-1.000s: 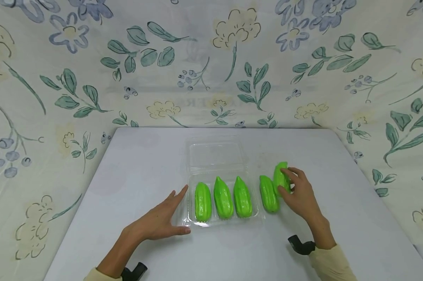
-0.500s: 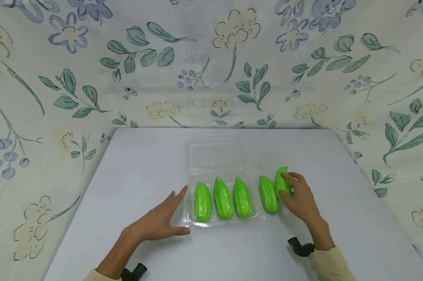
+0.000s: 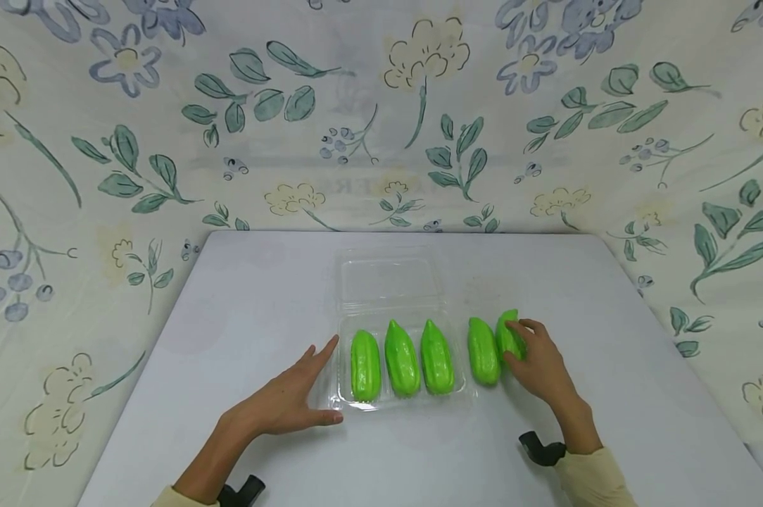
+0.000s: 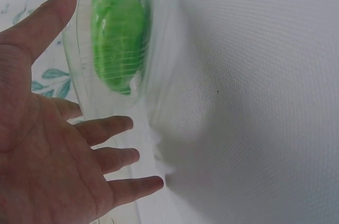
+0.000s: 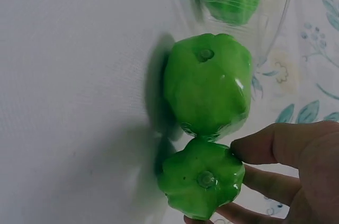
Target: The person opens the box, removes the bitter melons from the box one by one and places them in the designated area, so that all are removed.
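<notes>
My right hand (image 3: 540,359) pinches a green ridged toy gourd (image 3: 509,336) between thumb and fingers, at the far right of the row. Just left of it, a second green gourd (image 3: 484,351) lies on the table, the two nearly side by side; in the right wrist view the held gourd (image 5: 198,181) meets its neighbour (image 5: 209,83). A clear plastic clamshell box (image 3: 391,404) holds three more gourds (image 3: 402,359) in a row. Spread wide, my left hand (image 3: 289,401) is at the box's left side, thumb near the front corner and fingertips by the left edge.
The box's clear lid (image 3: 388,278) lies folded back, away from me. Everything rests on a white table (image 3: 248,282), and a flower-patterned cloth (image 3: 356,141) hangs behind it. Black wrist mounts (image 3: 542,448) sit under both forearms.
My right hand has drawn the gourd it holds a little toward me, bringing it more level with its neighbour. The left hand and the box have stayed put.
</notes>
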Demonstrator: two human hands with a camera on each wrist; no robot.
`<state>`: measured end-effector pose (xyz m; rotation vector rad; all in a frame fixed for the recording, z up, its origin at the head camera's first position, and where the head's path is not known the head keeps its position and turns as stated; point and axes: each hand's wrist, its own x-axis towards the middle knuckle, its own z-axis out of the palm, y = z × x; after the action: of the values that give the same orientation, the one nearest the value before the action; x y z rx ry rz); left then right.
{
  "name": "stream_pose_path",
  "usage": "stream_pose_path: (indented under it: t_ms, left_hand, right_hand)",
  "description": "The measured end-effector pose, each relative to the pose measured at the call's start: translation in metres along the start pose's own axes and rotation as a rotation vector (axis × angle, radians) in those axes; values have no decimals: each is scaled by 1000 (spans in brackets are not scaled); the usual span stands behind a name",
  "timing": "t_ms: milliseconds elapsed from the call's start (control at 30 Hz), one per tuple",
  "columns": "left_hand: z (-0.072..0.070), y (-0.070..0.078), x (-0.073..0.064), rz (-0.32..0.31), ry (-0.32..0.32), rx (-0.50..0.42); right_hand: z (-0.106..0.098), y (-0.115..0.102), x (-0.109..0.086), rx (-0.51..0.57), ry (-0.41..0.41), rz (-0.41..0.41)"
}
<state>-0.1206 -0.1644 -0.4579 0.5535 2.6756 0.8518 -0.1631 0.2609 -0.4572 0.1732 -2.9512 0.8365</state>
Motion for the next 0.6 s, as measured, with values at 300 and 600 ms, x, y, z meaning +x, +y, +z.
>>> stream_pose_path:
  t_ms: [300, 600]
  left_hand:
    - [0, 1, -1, -7, -5, -1]
    - [0, 1, 0, -7, -6, -9]
  right_hand:
    - [-2, -1, 0, -36, 13, -55]
    - [-6, -6, 2, -55, 45, -80]
